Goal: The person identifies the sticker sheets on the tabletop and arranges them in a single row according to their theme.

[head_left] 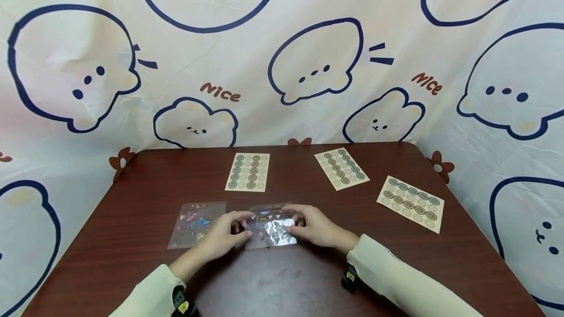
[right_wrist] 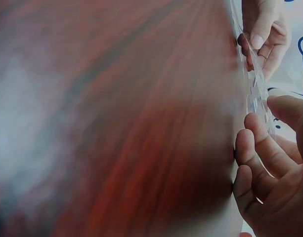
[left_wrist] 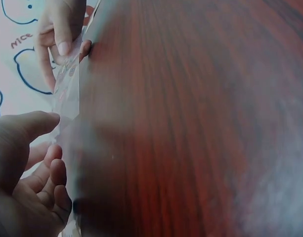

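Low, left hand opposite right hand, clear sheet between.

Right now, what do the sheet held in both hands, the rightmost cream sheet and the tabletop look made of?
Held sheet: probably thin plastic film, glossy; partly see-through, throws bright glare.
Rightmost cream sheet: likely paper or thin card, matte; opaque, with no glare.
Tabletop: wood or wood-look laminate, satin; reddish-brown grain and a soft sheen, can't tell which.
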Action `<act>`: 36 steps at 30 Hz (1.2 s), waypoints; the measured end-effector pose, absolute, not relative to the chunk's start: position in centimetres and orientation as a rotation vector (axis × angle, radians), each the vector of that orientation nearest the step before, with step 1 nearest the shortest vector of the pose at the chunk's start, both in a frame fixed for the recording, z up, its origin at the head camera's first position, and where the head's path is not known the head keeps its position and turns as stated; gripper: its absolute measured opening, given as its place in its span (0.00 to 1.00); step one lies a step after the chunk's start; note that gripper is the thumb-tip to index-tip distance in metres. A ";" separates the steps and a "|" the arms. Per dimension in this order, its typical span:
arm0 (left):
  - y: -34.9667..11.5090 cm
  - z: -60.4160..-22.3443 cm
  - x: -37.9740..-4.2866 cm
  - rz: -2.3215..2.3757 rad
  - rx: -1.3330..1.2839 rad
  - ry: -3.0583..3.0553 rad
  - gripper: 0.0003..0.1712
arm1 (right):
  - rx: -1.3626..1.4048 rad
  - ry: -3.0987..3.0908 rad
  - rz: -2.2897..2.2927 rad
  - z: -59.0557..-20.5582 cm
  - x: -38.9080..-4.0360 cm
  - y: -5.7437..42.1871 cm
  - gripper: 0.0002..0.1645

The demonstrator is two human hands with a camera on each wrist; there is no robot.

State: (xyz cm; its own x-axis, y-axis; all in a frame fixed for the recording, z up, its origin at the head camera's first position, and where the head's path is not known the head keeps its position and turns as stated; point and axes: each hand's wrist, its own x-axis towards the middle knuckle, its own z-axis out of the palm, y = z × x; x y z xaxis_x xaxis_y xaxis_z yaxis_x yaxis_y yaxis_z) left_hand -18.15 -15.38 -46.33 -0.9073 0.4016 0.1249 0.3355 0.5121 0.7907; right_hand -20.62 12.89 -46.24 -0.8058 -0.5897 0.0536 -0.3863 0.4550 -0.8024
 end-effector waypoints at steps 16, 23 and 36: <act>-17.3 -45.5 -18.9 1.218 0.583 2.781 0.26 | -0.846 2.493 -1.194 -46.2 -21.3 10.4 0.29; -17.9 -45.6 -19.0 1.130 0.549 2.813 0.27 | -0.838 2.515 -1.151 -46.2 -21.7 9.7 0.30; -18.3 -45.4 -19.5 1.027 0.579 2.858 0.27 | -0.811 2.588 -1.077 -46.3 -22.2 8.9 0.27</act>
State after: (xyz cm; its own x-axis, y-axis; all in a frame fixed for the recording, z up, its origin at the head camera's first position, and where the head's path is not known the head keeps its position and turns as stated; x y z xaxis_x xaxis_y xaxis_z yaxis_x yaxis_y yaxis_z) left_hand -19.54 -18.35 -45.42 -0.9287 0.3626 0.0780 0.3294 0.7095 0.6230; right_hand -22.18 8.87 -46.29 -0.8225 -0.5687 0.0059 -0.4050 0.5785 -0.7081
